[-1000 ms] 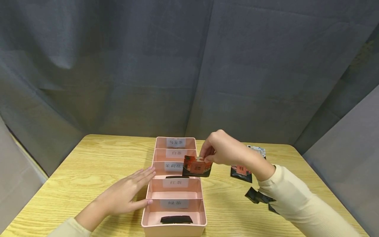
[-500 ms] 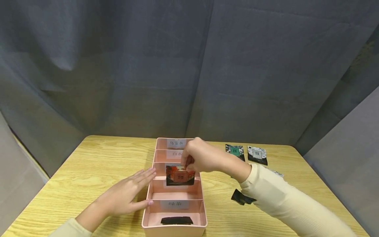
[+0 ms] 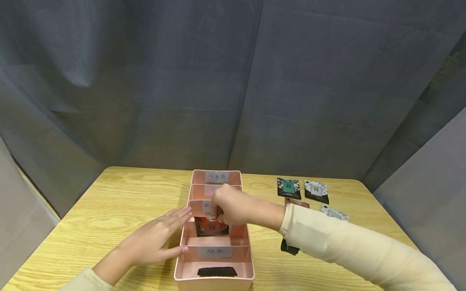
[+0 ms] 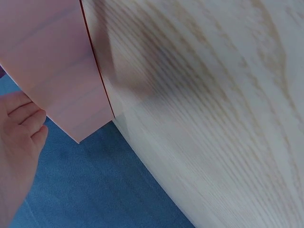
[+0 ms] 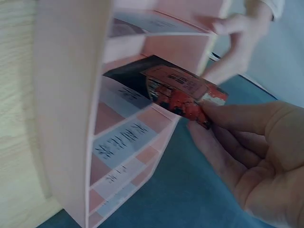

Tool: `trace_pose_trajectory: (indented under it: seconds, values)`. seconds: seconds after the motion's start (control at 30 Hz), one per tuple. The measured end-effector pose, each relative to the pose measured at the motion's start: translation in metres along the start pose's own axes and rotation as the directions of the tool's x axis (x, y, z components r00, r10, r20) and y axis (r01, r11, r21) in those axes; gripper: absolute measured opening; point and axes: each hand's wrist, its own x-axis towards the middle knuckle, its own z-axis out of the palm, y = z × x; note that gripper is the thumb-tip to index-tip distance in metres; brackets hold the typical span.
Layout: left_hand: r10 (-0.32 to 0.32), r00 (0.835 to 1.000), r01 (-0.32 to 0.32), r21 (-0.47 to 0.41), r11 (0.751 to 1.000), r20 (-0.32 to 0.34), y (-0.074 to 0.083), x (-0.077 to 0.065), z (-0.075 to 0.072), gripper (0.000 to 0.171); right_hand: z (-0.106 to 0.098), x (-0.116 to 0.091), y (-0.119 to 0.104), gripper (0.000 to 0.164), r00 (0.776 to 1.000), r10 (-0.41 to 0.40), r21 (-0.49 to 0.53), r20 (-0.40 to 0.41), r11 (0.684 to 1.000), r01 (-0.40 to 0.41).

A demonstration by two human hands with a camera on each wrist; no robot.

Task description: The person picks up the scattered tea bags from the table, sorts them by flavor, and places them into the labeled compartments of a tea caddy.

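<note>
A long pink divided box (image 3: 214, 284) stands on the wooden table, each compartment bearing a paper label with Chinese characters. My left hand (image 3: 156, 234) lies along its left side, fingertips and thumb touching the rim. Between thumb and fingers, my right hand (image 3: 234, 205) pinches a red and black tea sachet (image 5: 178, 90) by its top edge. That sachet's lower part reaches into the second compartment from the front, before its divider. In the front compartment lies a black sachet (image 3: 217, 271). The left wrist view shows the box's outer wall (image 4: 57, 71) beside the left fingers.
On the table to the right lie a green-labelled sachet (image 3: 289, 188), a white and black sachet (image 3: 316, 190), another pale one (image 3: 334, 213), a reddish one (image 3: 296, 203) and a black one (image 3: 289, 247). The right sleeve (image 3: 335, 238) partly covers them. Dark curtain (image 3: 233, 81) hangs behind.
My right hand has moved left from beside the box to above it, then lowered the red and black tea sachet into the second compartment. My left hand has stayed on the rim.
</note>
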Motion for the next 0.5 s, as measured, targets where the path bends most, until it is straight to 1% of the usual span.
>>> trace_pose_trajectory:
  seconds: [0.13,0.27,0.5]
  values:
    - [0.005,1.0,-0.005,0.001,1.0,-0.005,0.0,0.0,0.0,0.071,0.01,0.003,0.003,0.016,0.999,-0.041,-0.036,-0.003,0.999,0.041]
    - [0.002,1.0,-0.002,0.003,1.0,-0.014,0.0,-0.001,0.0,0.071,0.017,0.007,0.006,0.018,0.998,-0.065,-0.063,0.009,0.996,0.065]
    - [0.012,0.999,-0.012,0.015,1.0,-0.04,0.0,-0.001,0.002,0.072,0.025,0.013,0.009,0.02,0.997,-0.054,-0.076,0.05,0.995,0.058]
